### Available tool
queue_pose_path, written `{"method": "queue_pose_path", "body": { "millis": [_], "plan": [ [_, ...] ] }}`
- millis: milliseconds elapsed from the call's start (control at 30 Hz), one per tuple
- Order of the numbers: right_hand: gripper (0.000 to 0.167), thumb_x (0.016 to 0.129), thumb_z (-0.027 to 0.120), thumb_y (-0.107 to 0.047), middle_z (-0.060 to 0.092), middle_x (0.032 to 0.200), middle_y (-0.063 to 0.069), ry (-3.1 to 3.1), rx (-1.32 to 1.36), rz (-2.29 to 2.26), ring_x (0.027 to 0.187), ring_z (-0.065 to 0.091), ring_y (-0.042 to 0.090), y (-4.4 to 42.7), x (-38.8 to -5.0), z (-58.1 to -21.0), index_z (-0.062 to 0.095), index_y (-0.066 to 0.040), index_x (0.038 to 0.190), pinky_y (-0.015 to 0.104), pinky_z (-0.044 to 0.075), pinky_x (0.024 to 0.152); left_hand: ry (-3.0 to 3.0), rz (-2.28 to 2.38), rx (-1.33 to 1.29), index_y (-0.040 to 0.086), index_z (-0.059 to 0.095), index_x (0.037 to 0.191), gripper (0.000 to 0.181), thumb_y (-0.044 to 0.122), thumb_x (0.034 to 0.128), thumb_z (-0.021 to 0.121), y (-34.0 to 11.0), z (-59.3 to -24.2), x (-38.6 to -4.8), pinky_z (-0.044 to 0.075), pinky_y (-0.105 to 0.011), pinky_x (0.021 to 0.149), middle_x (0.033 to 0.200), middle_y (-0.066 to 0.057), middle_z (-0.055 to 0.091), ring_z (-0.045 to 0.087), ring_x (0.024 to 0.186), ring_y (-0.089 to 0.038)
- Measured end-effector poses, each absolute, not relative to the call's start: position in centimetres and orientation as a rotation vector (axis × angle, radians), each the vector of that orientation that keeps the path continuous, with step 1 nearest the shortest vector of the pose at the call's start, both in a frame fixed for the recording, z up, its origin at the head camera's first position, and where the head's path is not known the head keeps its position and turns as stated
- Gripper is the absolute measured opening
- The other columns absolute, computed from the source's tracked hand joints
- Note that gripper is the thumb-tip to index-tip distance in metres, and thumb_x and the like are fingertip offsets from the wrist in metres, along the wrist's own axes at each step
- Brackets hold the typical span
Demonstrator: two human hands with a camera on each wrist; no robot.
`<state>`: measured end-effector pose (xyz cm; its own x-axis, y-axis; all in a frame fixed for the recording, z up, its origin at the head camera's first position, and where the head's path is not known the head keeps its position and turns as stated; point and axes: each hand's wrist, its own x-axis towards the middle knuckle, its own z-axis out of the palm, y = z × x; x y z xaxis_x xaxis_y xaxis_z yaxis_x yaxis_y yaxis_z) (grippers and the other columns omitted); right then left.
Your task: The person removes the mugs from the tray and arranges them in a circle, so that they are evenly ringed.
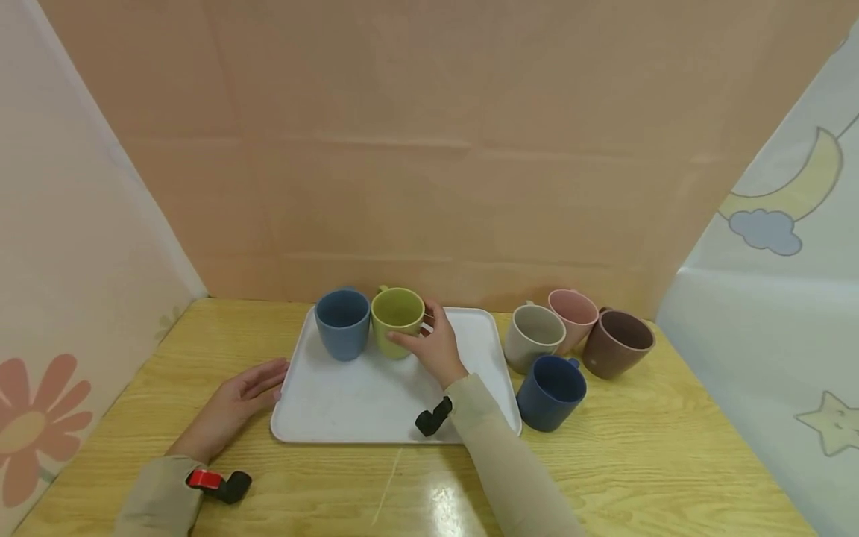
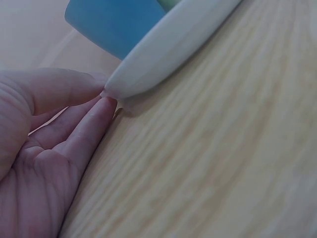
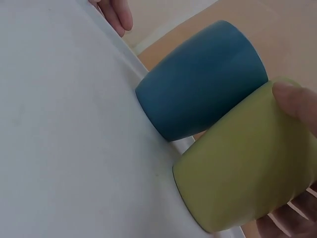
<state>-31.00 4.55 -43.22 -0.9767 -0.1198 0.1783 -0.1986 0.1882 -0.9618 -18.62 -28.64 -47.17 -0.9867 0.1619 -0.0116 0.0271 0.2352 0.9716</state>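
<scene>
A white tray [image 1: 349, 406] lies on the table. Toward its back left stands a light blue mug [image 1: 344, 339], upright. Beside that mug, a yellow-green mug [image 1: 396, 313] is gripped by my right hand [image 1: 439, 347], thumb on the near side and fingers round the right side. In the right wrist view the base of the green mug [image 3: 237, 163] is at the tray surface, close to the blue mug [image 3: 203, 82]. At the tray's left edge, my left hand [image 1: 238, 403] pinches the rim between thumb and fingertip, as the left wrist view shows at the tray rim [image 2: 158, 54].
Right of the tray several mugs stand close together: a grey-white one [image 1: 530, 339], a pink one [image 1: 573, 313], a brown one [image 1: 614, 347] and a dark blue one [image 1: 550, 395] by the tray's right edge. A tan wall [image 1: 429, 186] rises behind the table.
</scene>
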Motion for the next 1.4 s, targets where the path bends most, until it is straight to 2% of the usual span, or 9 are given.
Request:
{"method": "queue_pose_path", "body": {
  "millis": [333, 867, 1033, 1200, 1400],
  "plan": [
    [0.076, 0.071, 0.095, -0.017, 0.058, 0.133, 0.005, -2.374, 0.309, 1.922, 0.126, 0.053, 0.025, 5.7, -29.8, -42.9, 0.054, -0.011, 0.135, 0.046, 0.042, 0.111, 2.360, 1.877, 0.180, 0.001, 0.034, 0.157, 0.067, 0.025, 0.1023, 0.064, -28.3, -47.1, -19.0, 0.043, -0.010, 0.095, 0.158, -0.022, 0.038, 0.050, 0.122, 0.011],
    [0.081, 0.070, 0.095, -0.019, 0.061, 0.132, 0.003, -2.430, 0.405, 1.936, 0.123, 0.056, 0.022, 7.2, -27.8, -42.5, 0.055, -0.014, 0.141, 0.042, 0.048, 0.106, 2.372, 1.865, 0.153, 0.001, 0.032, 0.157, 0.067, 0.026, 0.1026, 0.063, -28.8, -47.3, -18.3, 0.044, -0.010, 0.094, 0.156, -0.023, 0.039, 0.050, 0.121, 0.013],
    [0.075, 0.072, 0.094, -0.022, 0.063, 0.127, 0.007, -2.432, 0.301, 1.953, 0.119, 0.058, 0.025, 7.7, -27.7, -42.0, 0.059, -0.010, 0.138, 0.044, 0.051, 0.100, 2.379, 1.856, 0.148, 0.002, 0.033, 0.157, 0.067, 0.027, 0.1029, 0.063, -28.7, -47.2, -18.3, 0.043, -0.010, 0.094, 0.157, -0.022, 0.039, 0.050, 0.121, 0.013],
    [0.065, 0.076, 0.090, -0.026, 0.067, 0.121, 0.009, -2.444, 0.149, 1.954, 0.114, 0.059, 0.026, 8.2, -27.9, -41.6, 0.064, -0.007, 0.132, 0.043, 0.050, 0.096, 2.361, 1.872, 0.152, 0.002, 0.033, 0.157, 0.067, 0.026, 0.1027, 0.063, -28.4, -47.0, -18.5, 0.044, -0.010, 0.095, 0.158, -0.021, 0.039, 0.050, 0.122, 0.012],
    [0.063, 0.076, 0.089, -0.024, 0.067, 0.120, 0.011, -2.423, 0.130, 1.953, 0.114, 0.060, 0.027, 8.5, -27.7, -41.0, 0.064, -0.005, 0.131, 0.043, 0.047, 0.098, 2.370, 1.867, 0.173, 0.001, 0.033, 0.157, 0.066, 0.026, 0.1031, 0.062, -28.4, -46.7, -18.4, 0.043, -0.010, 0.095, 0.157, -0.023, 0.038, 0.049, 0.123, 0.011]
  ]
}}
